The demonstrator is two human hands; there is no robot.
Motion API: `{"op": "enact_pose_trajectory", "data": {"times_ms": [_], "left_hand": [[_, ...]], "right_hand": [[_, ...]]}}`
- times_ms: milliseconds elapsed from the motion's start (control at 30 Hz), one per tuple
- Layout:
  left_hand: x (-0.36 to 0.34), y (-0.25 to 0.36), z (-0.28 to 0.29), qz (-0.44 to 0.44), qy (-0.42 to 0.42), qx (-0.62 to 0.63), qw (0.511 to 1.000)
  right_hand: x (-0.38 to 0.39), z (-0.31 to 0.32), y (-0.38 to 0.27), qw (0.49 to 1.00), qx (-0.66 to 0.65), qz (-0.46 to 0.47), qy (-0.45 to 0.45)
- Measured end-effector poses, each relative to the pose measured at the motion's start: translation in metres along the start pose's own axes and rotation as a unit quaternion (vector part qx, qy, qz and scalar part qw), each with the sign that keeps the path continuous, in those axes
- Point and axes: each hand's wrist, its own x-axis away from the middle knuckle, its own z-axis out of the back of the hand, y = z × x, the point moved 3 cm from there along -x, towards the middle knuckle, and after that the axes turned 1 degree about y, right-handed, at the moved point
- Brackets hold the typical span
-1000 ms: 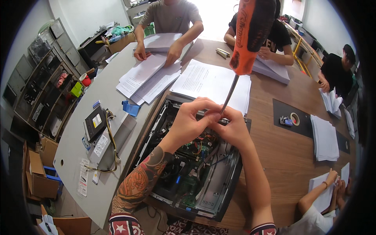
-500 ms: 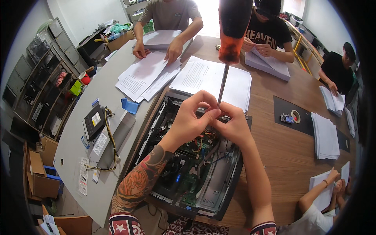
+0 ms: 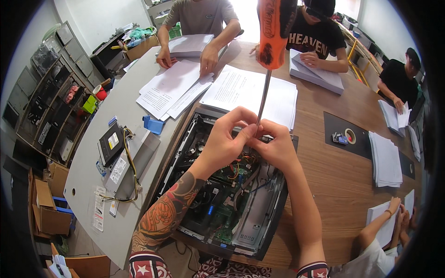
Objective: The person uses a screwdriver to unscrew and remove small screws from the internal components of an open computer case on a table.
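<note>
An open black desktop computer case (image 3: 218,217) lies in front of me, with circuit board and cables showing. Over its far half my left hand (image 3: 229,136) and my right hand (image 3: 273,146) meet, fingers closed around the lower metal shaft of a screwdriver (image 3: 272,46). Its orange and black handle stands upright at the top of the view, close to the camera. What the tip touches is hidden behind my fingers. Left of the case lie a metal power supply (image 3: 139,157), a black drive (image 3: 111,143) and a blue plastic piece (image 3: 153,124).
Co-workers handle paper stacks at the back (image 3: 224,23) (image 3: 315,32), right (image 3: 401,83) and lower right (image 3: 371,259). Loose sheets (image 3: 248,92) lie just beyond the case. A tape roll (image 3: 350,135) sits on the right. Cardboard boxes (image 3: 48,208) and a rack (image 3: 46,116) stand at the left.
The screwdriver's handle has moved left and turned slightly, and my joined hands have shifted a little left with the shaft. The co-workers' hands at the back and right have moved on their papers.
</note>
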Motion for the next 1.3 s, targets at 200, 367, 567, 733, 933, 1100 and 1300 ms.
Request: {"op": "enact_pose_trajectory", "data": {"times_ms": [200, 367, 567, 733, 933, 1100, 1300], "left_hand": [[0.0005, 0.0015, -0.0033, 0.024, 0.003, -0.002, 1.000], [0.0006, 0.0004, -0.0006, 0.029, -0.029, -0.060, 0.997], [0.0010, -0.0025, 0.0011, 0.031, 0.017, -0.050, 0.998], [0.0002, -0.0019, 0.0039, 0.009, -0.006, -0.103, 0.995], [0.0005, -0.0015, 0.0028, 0.011, -0.005, -0.095, 0.995], [0.0004, 0.0029, -0.0004, 0.008, 0.018, -0.066, 0.998], [0.0015, 0.0024, 0.0012, 0.015, 0.024, -0.066, 0.997]], "right_hand": [[0.0006, -0.0015, 0.0011, 1.000, -0.018, 0.016, 0.008], [0.0009, -0.0007, 0.0029, 1.000, -0.016, 0.007, 0.010], [0.0004, -0.0019, -0.0016, 1.000, -0.016, 0.011, 0.004], [0.0004, -0.0006, -0.0029, 1.000, 0.007, 0.005, -0.006], [0.0007, -0.0007, -0.0027, 1.000, 0.003, 0.002, -0.002], [0.0020, -0.0006, -0.0017, 1.000, -0.013, 0.008, 0.003], [0.0014, -0.0021, -0.0044, 1.000, -0.004, 0.016, 0.008]]}}
